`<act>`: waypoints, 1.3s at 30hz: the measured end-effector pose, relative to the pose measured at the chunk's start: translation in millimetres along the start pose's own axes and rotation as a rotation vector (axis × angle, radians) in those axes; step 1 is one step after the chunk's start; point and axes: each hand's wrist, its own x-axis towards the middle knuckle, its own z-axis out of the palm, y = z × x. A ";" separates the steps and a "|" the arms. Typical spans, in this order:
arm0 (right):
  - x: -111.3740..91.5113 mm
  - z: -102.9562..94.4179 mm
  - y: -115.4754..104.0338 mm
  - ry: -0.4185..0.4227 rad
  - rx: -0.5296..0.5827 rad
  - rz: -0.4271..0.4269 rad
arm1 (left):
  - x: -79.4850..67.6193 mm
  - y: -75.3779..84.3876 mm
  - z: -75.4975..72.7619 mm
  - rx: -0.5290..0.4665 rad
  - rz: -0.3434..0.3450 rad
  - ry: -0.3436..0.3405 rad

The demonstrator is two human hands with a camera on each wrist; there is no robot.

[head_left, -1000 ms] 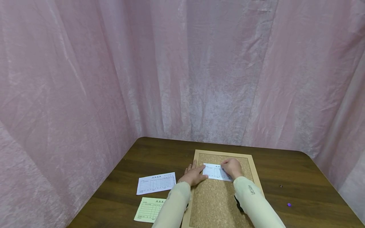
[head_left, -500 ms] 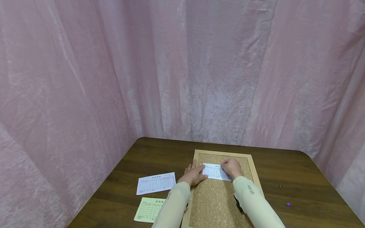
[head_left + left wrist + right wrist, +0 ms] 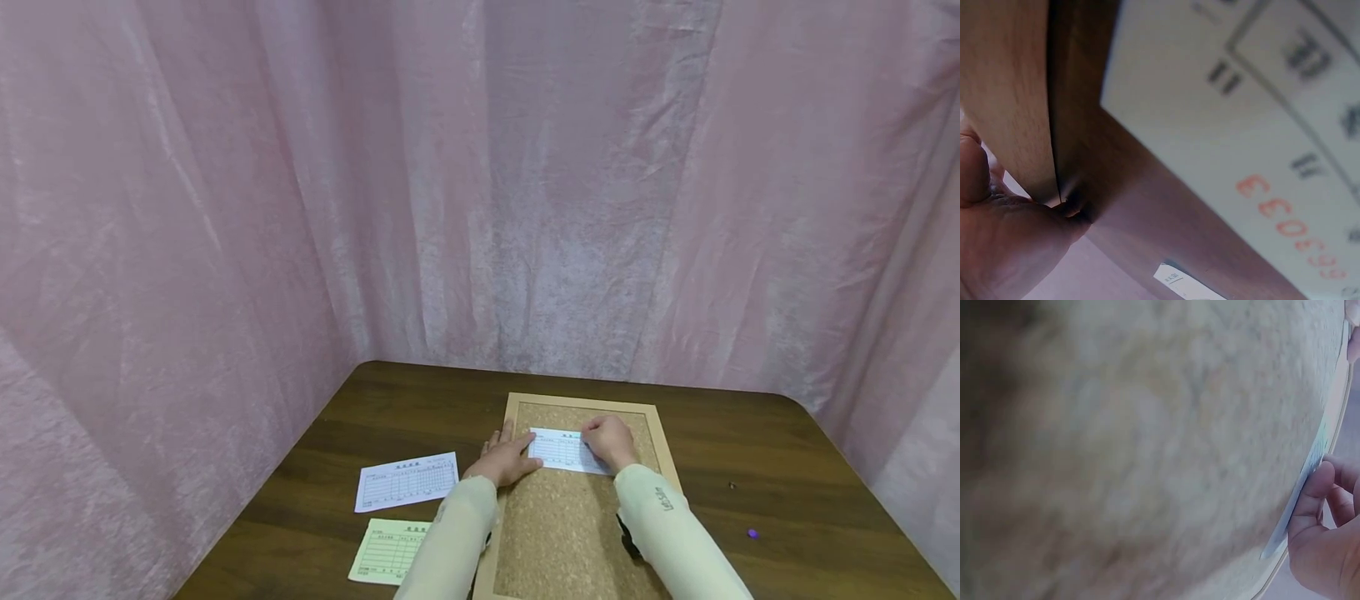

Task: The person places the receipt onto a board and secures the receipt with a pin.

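Note:
A white printed slip of paper (image 3: 558, 451) lies on the upper part of a wood-framed corkboard (image 3: 570, 533). My left hand (image 3: 504, 460) spreads over the board's left edge, its thumb and forefinger resting on the slip's left end. In the left wrist view that hand (image 3: 1016, 244) shows beside the wooden frame (image 3: 1007, 81). With curled fingers, my right hand (image 3: 611, 442) presses at the slip's right half. The right wrist view shows its thumb and forefinger (image 3: 1316, 487) pinched together right at the paper (image 3: 1288, 519); what they pinch is hidden by the fingertips.
Left of the board, another white printed slip (image 3: 407, 481) and a green one (image 3: 386, 550) lie on the dark wooden table (image 3: 420, 400). A small purple object (image 3: 752, 533) and a tiny dark-and-light piece (image 3: 732, 485) lie to the right. Pink curtains (image 3: 525, 183) surround the table.
Both hands keep nearly the same pose over the slip. The board, slips and small objects appear slightly further left in the head view.

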 end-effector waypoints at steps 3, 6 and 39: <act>-1.0 -5.2 5.4 0.011 0.004 -0.007 | -0.2 0.2 -0.9 0.006 0.011 -0.001; -3.4 -9.9 8.6 0.013 0.015 -0.004 | -0.1 -1.2 -1.0 0.008 0.021 -0.003; -44.0 -48.5 1.0 -0.006 -0.038 -0.045 | -1.6 -2.4 -8.5 0.145 0.100 0.054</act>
